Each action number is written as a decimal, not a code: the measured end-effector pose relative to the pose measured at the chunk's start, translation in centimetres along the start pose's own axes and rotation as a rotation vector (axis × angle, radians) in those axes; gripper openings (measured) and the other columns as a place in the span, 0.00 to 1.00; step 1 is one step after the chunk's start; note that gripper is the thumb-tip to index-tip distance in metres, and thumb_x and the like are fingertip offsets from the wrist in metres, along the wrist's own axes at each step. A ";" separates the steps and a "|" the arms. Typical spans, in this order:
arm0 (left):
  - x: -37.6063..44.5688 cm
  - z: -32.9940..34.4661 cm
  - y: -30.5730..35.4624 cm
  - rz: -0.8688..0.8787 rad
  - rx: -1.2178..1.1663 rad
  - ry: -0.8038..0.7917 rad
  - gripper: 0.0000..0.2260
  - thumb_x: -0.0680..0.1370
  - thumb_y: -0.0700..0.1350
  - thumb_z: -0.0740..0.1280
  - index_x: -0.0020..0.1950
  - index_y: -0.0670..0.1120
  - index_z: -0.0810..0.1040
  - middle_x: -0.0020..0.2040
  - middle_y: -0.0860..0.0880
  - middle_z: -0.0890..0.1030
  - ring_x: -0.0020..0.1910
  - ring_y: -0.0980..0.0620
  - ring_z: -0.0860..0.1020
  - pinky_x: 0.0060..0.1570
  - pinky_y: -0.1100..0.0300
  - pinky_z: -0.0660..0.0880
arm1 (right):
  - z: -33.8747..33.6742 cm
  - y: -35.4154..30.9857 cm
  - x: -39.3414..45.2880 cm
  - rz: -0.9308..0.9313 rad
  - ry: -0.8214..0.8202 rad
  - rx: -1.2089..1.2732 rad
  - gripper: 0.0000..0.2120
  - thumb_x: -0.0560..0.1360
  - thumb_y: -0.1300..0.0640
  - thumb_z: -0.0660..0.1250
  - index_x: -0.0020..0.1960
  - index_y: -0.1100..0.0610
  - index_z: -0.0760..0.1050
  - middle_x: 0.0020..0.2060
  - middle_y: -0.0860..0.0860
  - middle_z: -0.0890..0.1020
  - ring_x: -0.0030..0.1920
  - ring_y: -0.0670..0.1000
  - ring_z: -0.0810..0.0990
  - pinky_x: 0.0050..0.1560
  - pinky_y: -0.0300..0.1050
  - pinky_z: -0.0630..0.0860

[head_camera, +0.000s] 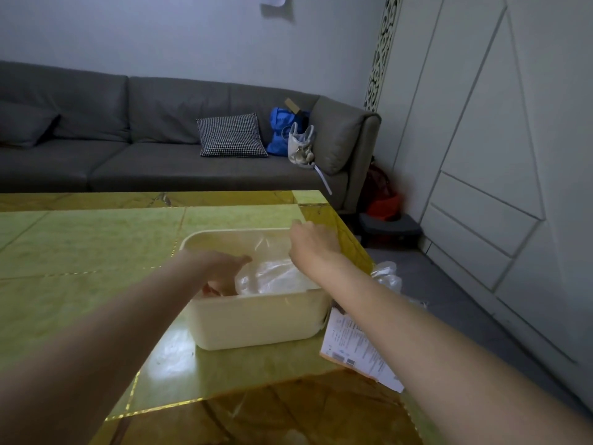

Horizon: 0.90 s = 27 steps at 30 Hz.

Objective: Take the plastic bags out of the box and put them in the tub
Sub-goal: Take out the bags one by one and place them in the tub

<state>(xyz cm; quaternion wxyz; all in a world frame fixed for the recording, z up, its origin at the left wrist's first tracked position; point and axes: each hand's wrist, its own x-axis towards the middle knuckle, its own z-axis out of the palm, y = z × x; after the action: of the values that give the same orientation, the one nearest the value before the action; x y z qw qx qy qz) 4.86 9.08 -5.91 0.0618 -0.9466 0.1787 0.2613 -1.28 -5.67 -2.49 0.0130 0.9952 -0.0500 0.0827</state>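
Observation:
A cream plastic tub (pixel 256 326) stands on the green and gold table (pixel 80 252). Crumpled clear plastic bags (pixel 272 277) lie inside it. My left hand (pixel 221 271) reaches down into the tub beside the bags, thumb apart, with its fingertips hidden behind the near wall. My right hand (pixel 313 240) hovers over the tub's far right corner, fingers curled, and a thin clear film stretches up from the bags to it. A cardboard box with a white shipping label (pixel 356 348) lies at the table's right edge under my right forearm. Another clear bag (pixel 386 276) pokes out beyond that arm.
A grey sofa (pixel 160 149) runs behind the table with a checked cushion (pixel 231 134), a blue bag (pixel 282 130) and a white bag (pixel 300 146). The table's right edge drops to grey floor. White cabinets (pixel 497 155) line the right wall, with a dark footstool (pixel 390 224) nearby.

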 end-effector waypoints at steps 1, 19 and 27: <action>0.3 0.0 0.1 0.000 0.007 -0.001 0.42 0.74 0.44 0.69 0.76 0.54 0.41 0.58 0.44 0.77 0.39 0.53 0.74 0.46 0.59 0.74 | -0.4 -0.1 0.3 -0.057 0.066 -0.030 0.16 0.76 0.68 0.60 0.62 0.61 0.68 0.57 0.57 0.76 0.57 0.58 0.75 0.41 0.46 0.66; -3.4 -2.1 0.4 0.102 -0.182 0.319 0.14 0.76 0.43 0.66 0.62 0.45 0.75 0.46 0.46 0.80 0.40 0.51 0.78 0.38 0.65 0.74 | -1.4 1.5 0.0 -0.178 -0.322 0.171 0.17 0.77 0.59 0.64 0.65 0.60 0.71 0.60 0.57 0.75 0.57 0.57 0.75 0.52 0.47 0.73; -7.5 -3.4 8.8 0.557 -0.259 0.603 0.10 0.74 0.44 0.70 0.54 0.45 0.80 0.49 0.48 0.82 0.46 0.51 0.80 0.50 0.59 0.76 | -7.4 8.1 -3.2 0.000 -0.182 0.276 0.10 0.76 0.63 0.61 0.45 0.67 0.79 0.43 0.62 0.82 0.44 0.59 0.81 0.49 0.52 0.80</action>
<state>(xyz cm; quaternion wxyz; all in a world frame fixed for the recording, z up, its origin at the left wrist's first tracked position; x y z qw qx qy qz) -2.78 2.45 0.68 -0.1854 -0.8962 0.4031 0.0002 -6.43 -13.13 4.41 -0.1286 0.9909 -0.0393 -0.0018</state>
